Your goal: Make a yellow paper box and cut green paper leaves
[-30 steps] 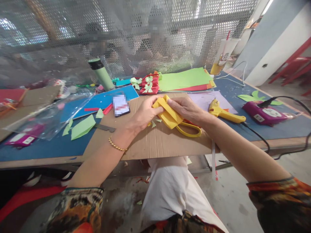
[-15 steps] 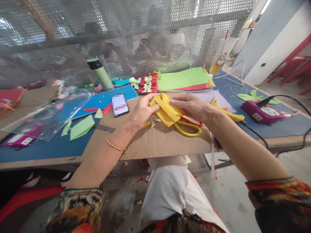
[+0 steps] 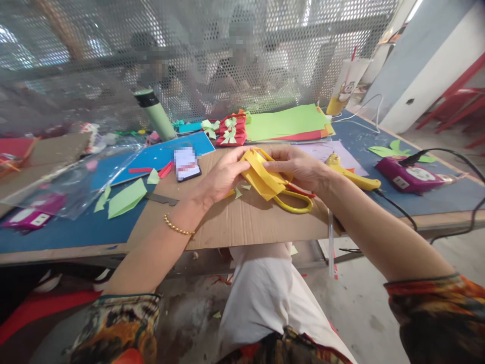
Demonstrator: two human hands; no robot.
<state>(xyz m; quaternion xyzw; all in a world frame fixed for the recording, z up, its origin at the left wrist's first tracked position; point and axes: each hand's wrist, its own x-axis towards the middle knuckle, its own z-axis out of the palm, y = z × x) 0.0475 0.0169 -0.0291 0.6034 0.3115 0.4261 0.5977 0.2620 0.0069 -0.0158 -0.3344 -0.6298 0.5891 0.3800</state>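
Observation:
Folded yellow paper (image 3: 265, 177) is held between both hands above a brown cardboard sheet (image 3: 227, 222). My left hand (image 3: 227, 174) grips its left side, thumb on top. My right hand (image 3: 293, 164) pinches the right side, thumb across the paper and the other fingers partly hidden behind it. Just below and right of the paper, yellow-handled scissors (image 3: 297, 202) lie on the cardboard; their blades are covered. Small pale green scraps (image 3: 238, 192) are near my left hand. A phone (image 3: 187, 164) lies beyond my left wrist.
A metal blade (image 3: 162, 198) and green paper (image 3: 127, 198) lie at left. Farther back stand a green bottle (image 3: 155, 115) and a drink cup (image 3: 345, 88). A yellow glue gun (image 3: 354, 174) and purple power socket (image 3: 407, 174) are at right, with cables.
The yellow paper has tilted and its folded strip has shifted, with the right side now bent up in a curve. My right thumb has moved slightly left and down.

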